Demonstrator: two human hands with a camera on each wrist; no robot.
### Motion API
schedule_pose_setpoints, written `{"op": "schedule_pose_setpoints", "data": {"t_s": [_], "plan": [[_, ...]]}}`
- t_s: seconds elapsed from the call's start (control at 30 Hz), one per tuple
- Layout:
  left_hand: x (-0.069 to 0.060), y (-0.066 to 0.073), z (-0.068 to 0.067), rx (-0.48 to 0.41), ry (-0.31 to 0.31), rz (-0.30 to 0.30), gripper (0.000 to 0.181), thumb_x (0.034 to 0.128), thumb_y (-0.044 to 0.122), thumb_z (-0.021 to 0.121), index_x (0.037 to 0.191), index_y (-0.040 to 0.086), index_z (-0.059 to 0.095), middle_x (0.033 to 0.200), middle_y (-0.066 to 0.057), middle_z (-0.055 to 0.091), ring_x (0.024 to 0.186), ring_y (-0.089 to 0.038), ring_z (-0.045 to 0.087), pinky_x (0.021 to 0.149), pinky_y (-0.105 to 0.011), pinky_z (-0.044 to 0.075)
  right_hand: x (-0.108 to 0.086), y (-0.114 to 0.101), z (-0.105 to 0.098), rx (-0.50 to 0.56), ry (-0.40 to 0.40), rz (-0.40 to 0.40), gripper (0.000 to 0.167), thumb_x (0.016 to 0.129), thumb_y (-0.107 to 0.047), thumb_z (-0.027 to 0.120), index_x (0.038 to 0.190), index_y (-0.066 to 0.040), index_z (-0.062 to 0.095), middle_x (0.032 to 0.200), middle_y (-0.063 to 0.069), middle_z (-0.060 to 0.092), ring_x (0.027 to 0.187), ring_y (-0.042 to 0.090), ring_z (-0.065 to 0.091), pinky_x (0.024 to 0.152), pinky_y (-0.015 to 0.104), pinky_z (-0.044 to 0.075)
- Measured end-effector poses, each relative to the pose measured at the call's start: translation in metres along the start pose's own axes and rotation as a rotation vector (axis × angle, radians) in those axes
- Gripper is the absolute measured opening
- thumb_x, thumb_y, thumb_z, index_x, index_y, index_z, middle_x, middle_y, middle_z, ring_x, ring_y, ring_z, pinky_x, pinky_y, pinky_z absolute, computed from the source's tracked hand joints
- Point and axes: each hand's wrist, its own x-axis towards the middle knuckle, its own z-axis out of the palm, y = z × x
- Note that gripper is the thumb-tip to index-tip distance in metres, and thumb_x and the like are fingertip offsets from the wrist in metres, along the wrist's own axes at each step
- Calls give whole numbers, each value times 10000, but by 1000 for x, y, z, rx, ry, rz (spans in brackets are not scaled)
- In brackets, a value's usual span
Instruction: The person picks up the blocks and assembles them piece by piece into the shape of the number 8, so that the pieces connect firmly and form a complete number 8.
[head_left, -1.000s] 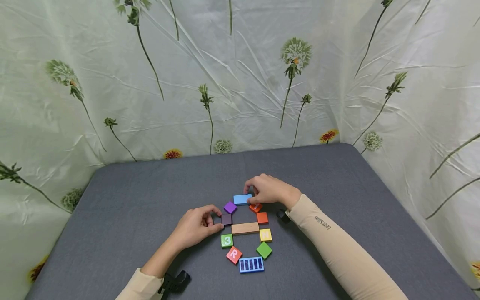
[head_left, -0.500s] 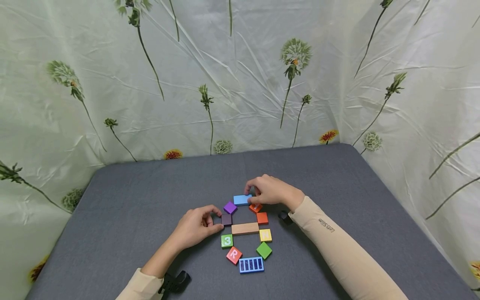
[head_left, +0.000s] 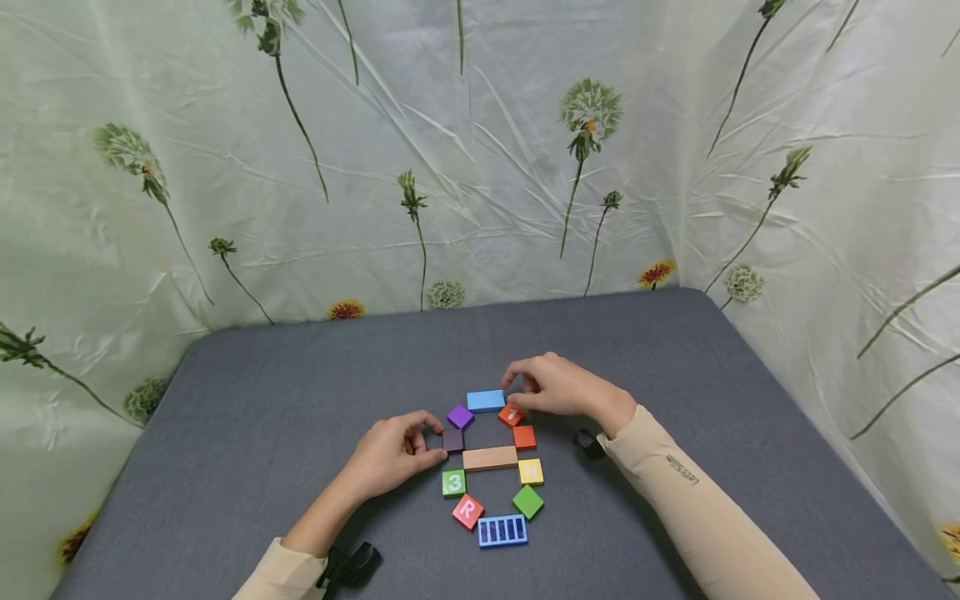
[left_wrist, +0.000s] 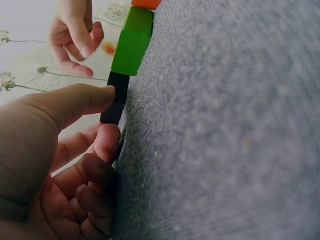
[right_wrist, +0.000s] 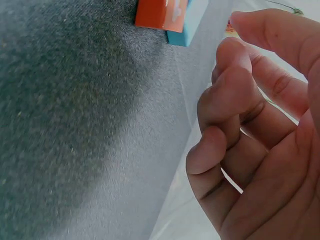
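A ring of small blocks with a crossbar lies on the grey table. At its left side, my left hand [head_left: 396, 454] pinches a dark purple square block [head_left: 453, 440] by thumb and forefinger; in the left wrist view the thumb covers part of this dark block [left_wrist: 118, 90]. My right hand [head_left: 566, 386] hovers just right of the light blue oblong block [head_left: 485, 401] with nothing in its loosely bent fingers. Beneath its thumb is an orange block with a white mark [head_left: 512, 415]. A violet block [head_left: 461, 416] sits between the blue and dark purple ones.
A tan oblong block [head_left: 490, 458] crosses the middle. Around the ring are an orange block [head_left: 524, 437], yellow block [head_left: 531, 472], green block [head_left: 528, 502], striped blue block [head_left: 503, 531], red R block [head_left: 468, 512] and green 3 block [head_left: 453, 483]. A floral curtain [head_left: 495, 167] hangs behind.
My right hand has let go of the light blue block and moved a little to the right. The left hand and the blocks stay where they were.
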Motion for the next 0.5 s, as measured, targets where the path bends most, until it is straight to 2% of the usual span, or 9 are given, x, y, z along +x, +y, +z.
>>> {"op": "schedule_pose_setpoints", "data": {"t_s": [0.27,0.5], "plan": [[-1,-2,-3,-44,-12,5,264,915,246,873,1137,174,750,728,71,612,602,-42,504,554,-231,394,-21,3,-6,21,49,6,230,1026,-219,741,1215,-88,746,719,-73,576,621,41,475,623,224,404],[-7,-4,-7,-71,-11,-25,262,930,248,861,1154,181,742,750,59,604,621,-51,511,571,-232,415,-40,9,-5,18,110,-9,241,1026,-219,745,1218,-75,749,713,-76,538,614,21,459,613,220,410]]}}
